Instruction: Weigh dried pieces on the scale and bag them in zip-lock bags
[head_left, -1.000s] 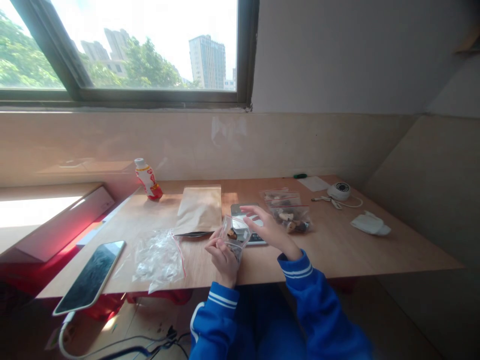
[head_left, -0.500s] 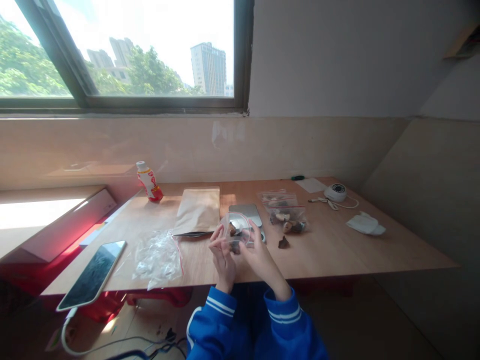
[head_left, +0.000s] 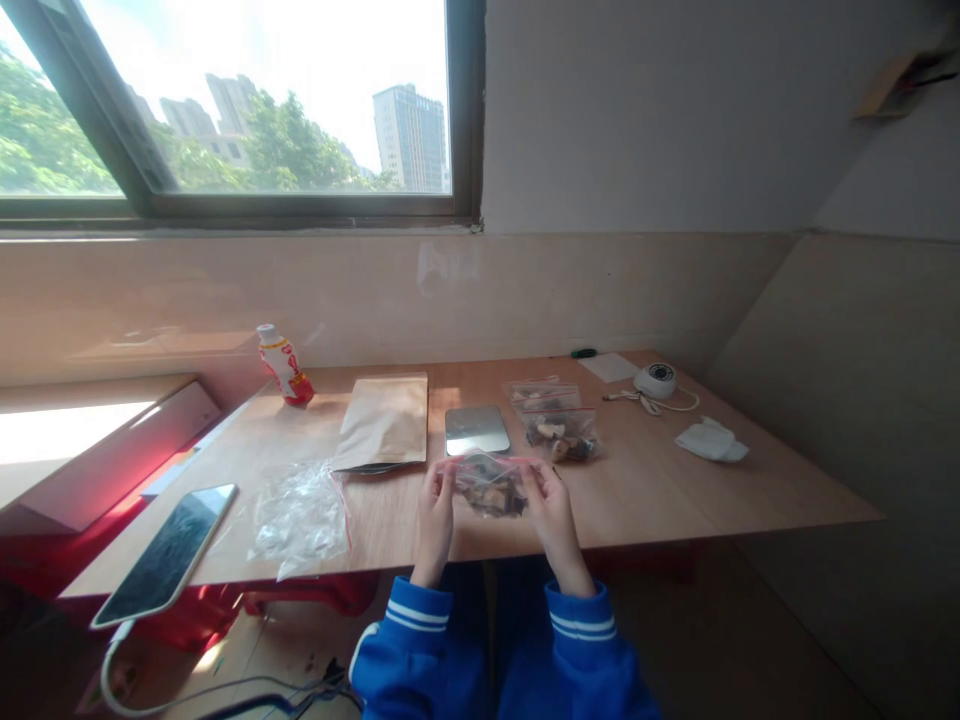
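The left hand point(head_left: 436, 500) and right hand point(head_left: 549, 500) are clamping opposite top corners of a clear bag of brown pieces point(head_left: 491, 496) above the desk point(head_left: 660, 490), apparently stretching its rim taut so the contents are hanging low; a silver-topped scale point(head_left: 477, 430) is lying just beyond, near similar filled bags point(head_left: 559, 432).

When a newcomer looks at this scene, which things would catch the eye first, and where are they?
Probably the bright window at the upper left comes first. Next, the eye may go to the left hand and right hand, low in the middle, pinching a small clear bag of brown pieces by its top at both sides. The red-and-white bottle may also stand out, at the back left of the table.
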